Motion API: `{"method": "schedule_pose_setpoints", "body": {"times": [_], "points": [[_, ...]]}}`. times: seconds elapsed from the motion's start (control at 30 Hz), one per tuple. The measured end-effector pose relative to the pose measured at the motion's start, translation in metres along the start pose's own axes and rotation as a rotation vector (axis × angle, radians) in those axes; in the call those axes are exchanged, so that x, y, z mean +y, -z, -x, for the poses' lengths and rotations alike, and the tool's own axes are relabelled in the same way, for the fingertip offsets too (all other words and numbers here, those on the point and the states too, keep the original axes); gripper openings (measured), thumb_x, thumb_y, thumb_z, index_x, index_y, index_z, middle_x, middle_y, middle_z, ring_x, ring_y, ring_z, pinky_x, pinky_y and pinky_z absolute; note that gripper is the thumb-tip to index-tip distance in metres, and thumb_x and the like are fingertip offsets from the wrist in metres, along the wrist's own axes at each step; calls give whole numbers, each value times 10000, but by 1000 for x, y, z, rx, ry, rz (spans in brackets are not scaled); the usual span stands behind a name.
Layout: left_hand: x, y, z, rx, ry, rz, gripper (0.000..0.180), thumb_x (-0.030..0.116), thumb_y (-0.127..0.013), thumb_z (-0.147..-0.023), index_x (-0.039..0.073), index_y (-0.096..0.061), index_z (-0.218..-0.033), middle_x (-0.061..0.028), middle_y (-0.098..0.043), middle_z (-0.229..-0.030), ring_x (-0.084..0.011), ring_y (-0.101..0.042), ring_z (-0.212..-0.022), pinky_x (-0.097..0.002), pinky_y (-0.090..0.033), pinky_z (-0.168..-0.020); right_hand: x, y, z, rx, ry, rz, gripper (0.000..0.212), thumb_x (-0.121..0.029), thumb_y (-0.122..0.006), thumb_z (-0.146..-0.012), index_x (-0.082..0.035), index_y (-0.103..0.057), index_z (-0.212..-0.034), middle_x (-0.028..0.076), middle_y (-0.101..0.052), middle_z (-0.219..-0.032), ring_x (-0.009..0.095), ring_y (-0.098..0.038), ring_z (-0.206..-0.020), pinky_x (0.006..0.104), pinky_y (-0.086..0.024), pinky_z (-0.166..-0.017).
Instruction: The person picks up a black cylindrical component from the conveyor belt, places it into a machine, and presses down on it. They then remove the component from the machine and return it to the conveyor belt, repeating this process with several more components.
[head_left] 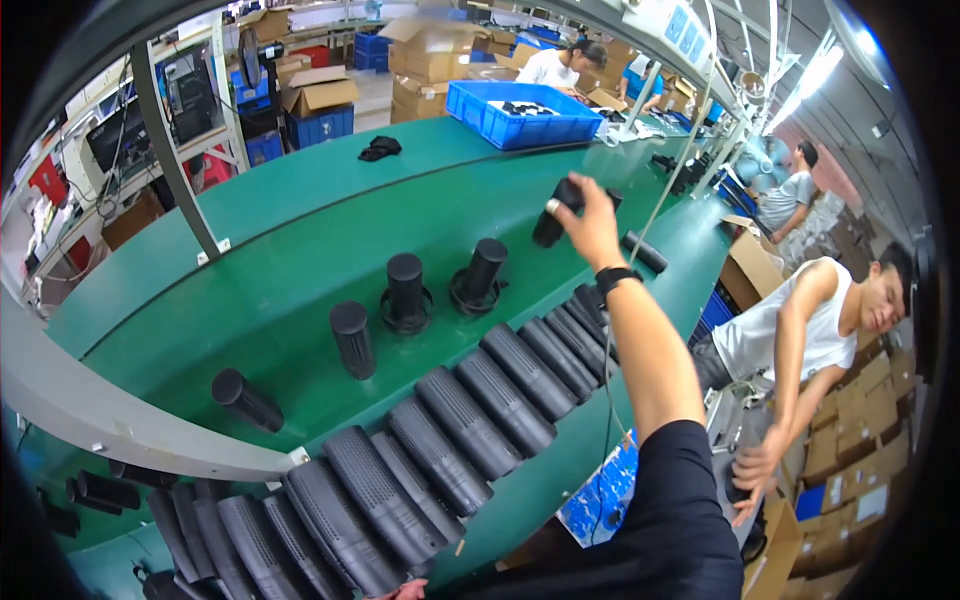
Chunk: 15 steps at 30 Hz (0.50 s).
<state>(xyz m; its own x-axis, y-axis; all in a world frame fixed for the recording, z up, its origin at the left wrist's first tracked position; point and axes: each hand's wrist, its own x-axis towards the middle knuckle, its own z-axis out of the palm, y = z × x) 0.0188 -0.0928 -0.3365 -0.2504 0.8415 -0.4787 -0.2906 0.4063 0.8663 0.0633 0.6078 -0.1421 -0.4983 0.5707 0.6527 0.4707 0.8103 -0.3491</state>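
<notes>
My right hand (pixel 597 222), reaching far out over the green bench, is closed around the top of a black cylinder (pixel 549 229). Two more black cylinders (pixel 405 283) stand in round black bases nearer to me, the second (pixel 487 263) closer to that hand. Further left stands a ribbed black cylinder (pixel 352 338) without a base, and another (pixel 246 399) leans or lies beside it. Only a bit of my left hand (pixel 408 590) shows at the lower edge, by a row of long black perforated housings (pixel 370 495); its fingers are mostly hidden.
A black cylinder (pixel 645 251) lies beyond my right hand. A blue bin (pixel 525 112) and a black cloth-like item (pixel 380 148) sit at the back. Metal posts (pixel 180 140) rise from the bench, and a cable hangs near my forearm. A co-worker (pixel 800 330) stands at the right.
</notes>
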Motion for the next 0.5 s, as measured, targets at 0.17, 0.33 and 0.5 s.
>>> {"method": "schedule_pose_setpoints", "body": {"times": [0.17,0.33,0.5], "points": [[14,-2,2,15,-59,-33,269,213,-583,-1101,17,-684,-1256,22,-638,-941,-65,-538,-764,-238,-466,-698,13,35,19,-381,62,435,520,-130,-722,-915,-66,-495,-1379,271,-622,-1236,475,-666,-1092,520,-564,-910],[13,-8,1,25,-57,103,268,206,-582,-1101,10,-685,-1252,18,-641,-937,-62,-536,-752,-235,-460,-681,68,25,72,-700,-353,715,417,-111,-633,-952,-24,-438,-1310,286,-627,-1274,474,-667,-1139,539,-572,-929],[7,-9,6,65,-6,36,272,201,-586,-1099,3,-685,-1256,11,-646,-944,-64,-538,-745,-236,-451,-668,91,22,82,-602,-685,655,430,-249,-617,-987,-1,-520,-1325,274,-640,-1359,459,-630,-1249,517,-522,-1050]]}}
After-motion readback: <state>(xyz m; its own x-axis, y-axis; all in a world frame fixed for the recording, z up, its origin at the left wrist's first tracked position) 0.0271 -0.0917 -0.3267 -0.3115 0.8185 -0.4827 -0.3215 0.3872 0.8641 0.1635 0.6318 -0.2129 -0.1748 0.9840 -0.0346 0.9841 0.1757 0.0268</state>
